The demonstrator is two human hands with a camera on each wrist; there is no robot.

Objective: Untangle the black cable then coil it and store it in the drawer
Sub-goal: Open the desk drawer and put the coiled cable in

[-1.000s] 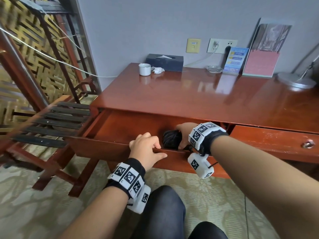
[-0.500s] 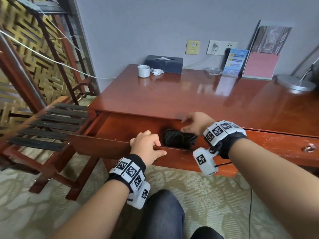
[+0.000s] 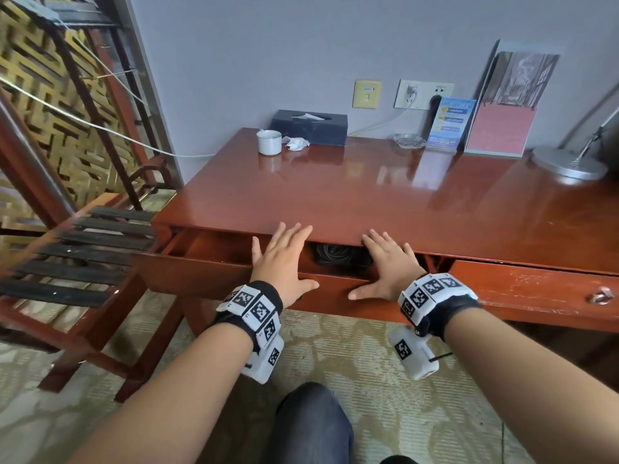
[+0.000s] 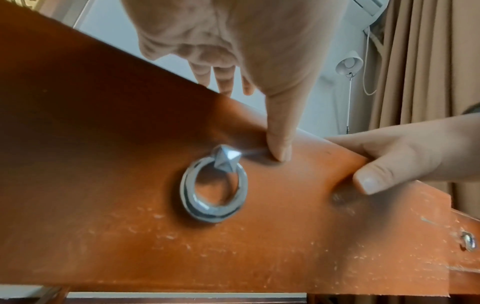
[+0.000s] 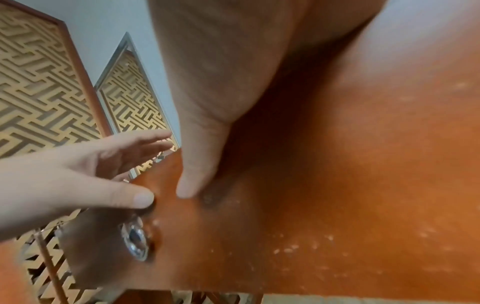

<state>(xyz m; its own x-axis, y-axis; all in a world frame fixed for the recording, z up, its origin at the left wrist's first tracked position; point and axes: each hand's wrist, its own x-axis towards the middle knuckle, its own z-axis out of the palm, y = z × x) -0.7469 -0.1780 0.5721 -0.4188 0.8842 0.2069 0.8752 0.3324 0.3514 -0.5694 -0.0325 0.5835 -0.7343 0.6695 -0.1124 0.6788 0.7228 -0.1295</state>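
Both hands, left [image 3: 284,262] and right [image 3: 385,266], spread flat and empty on drawer [image 3: 207,276] front, thumbs below, likely to push it shut; cable [image 3: 341,256] coiled inside between them.

The drawer [image 3: 214,262] stood only partly out of the desk [image 3: 368,202], so the way in from above was a narrow slot between the desk's front edge and the drawer's front panel. The left hand [image 3: 284,262] and right hand [image 3: 388,266] lay flat across that slot, thumbs on the panel. The coiled black cable [image 3: 341,256] filled the gap between them. Left of the left hand the slot stayed bare down to the drawer's left corner. The ring pull [image 4: 215,185] jutted from the panel just below the left thumb. A slatted rack [image 3: 83,256] stood close beside the drawer's left side.
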